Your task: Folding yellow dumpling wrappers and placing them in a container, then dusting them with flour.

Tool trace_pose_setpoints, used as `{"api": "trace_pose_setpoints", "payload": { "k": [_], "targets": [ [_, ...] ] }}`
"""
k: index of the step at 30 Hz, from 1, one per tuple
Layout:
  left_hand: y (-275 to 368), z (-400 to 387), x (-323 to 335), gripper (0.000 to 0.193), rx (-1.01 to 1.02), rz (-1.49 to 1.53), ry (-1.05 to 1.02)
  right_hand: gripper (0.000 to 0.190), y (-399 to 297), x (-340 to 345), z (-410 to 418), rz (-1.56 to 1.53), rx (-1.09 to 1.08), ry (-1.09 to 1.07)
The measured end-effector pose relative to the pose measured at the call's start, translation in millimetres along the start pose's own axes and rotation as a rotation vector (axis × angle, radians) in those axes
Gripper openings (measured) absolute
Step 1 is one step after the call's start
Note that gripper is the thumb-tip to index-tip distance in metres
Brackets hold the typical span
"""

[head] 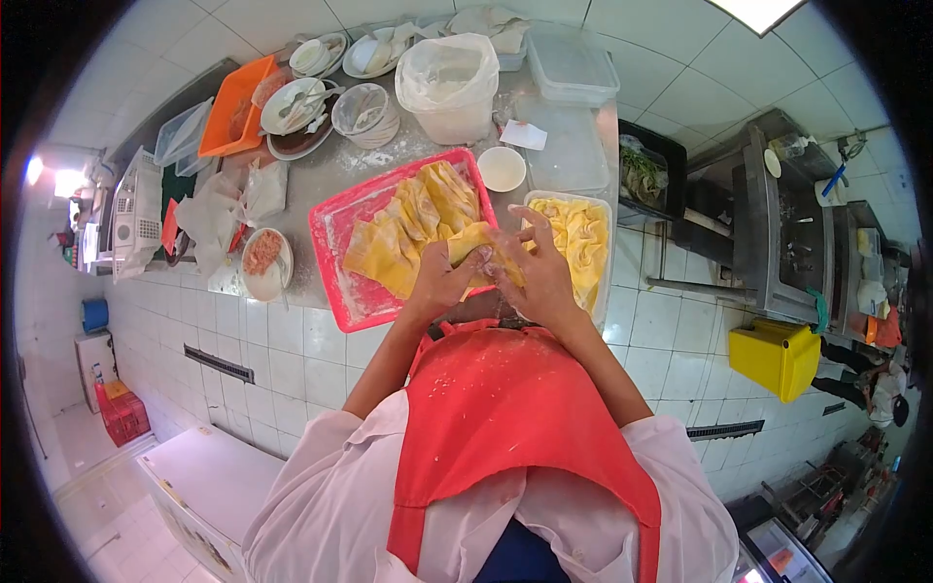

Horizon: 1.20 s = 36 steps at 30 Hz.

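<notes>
Both hands meet over the near right edge of a floured red plastic tray (329, 271). My left hand (439, 275) holds a folded piece of yellow dough wrapper (469, 242) between thumb and fingers. On the other side of that dough, my right hand (538, 270) pinches it, with the index finger raised. Stacked sheets of yellow dough (386, 255) lie in the tray. To the right, a clear plastic container (606, 251) holds folded yellow dumplings (579, 240), partly hidden by my right hand. A bowl of pinkish minced filling (262, 251) sits at the table's left edge.
Behind the tray stand a flour-filled bin with a plastic liner (448, 91), a clear tub (366, 115), a small white bowl (501, 169) and stacked lidded containers (572, 65). An orange crate (237, 109) is back left. A person (878, 390) is far right, past a yellow bin (776, 357).
</notes>
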<state>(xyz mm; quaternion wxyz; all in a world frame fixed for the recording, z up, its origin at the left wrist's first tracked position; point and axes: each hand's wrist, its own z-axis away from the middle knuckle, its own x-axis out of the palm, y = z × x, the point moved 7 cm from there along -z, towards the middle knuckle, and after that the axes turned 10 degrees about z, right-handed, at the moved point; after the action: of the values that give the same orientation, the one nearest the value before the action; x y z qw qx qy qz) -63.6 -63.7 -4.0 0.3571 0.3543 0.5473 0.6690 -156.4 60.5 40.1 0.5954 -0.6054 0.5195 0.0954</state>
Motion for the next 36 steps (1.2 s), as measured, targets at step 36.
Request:
{"api": "trace_pose_setpoints", "payload": {
  "k": [36],
  "targets": [
    [17, 3, -1, 0.014, 0.142, 0.039, 0.171, 0.037, 4, -10, -1, -0.281, 0.017, 0.281]
  ]
}}
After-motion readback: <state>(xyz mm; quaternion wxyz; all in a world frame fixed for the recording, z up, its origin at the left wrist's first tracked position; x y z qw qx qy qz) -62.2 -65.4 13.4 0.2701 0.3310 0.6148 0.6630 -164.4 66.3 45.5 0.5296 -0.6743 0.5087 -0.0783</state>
